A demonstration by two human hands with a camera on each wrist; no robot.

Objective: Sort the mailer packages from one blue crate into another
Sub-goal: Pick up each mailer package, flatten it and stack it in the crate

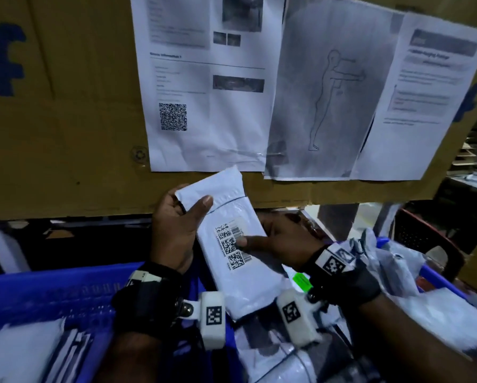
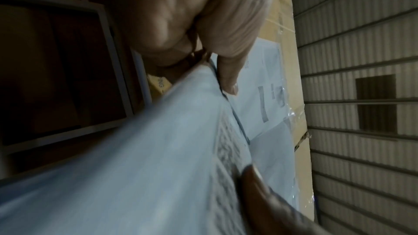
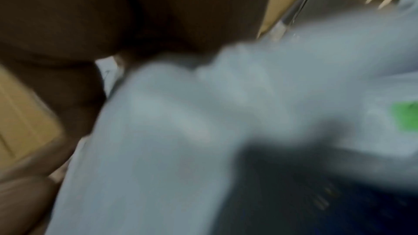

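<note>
two hands hold one white mailer package (image 1: 226,239) up over the gap between the crates in the head view. our left hand (image 1: 173,230) grips its upper left edge, thumb curled across the front and fingers hidden behind. our right hand (image 1: 281,239) pinches the right edge, thumb pressed on the barcode label (image 1: 231,246) and fingers behind. we judge this the label check, mid-transfer. next we would drop it into the left blue crate (image 1: 52,291), where a few white packages already lie, which calls for one hand letting go. the right blue crate (image 1: 438,275) is piled with mailers.

left wrist view: the package (image 2: 147,158) runs blurred along the palm, the thumb (image 2: 228,78) flat on its face near the top edge.

right wrist view: too blurred for the fingers; the package (image 3: 158,140) fills the middle, with a green sticker (image 3: 405,115) on a mailer beyond.
</note>
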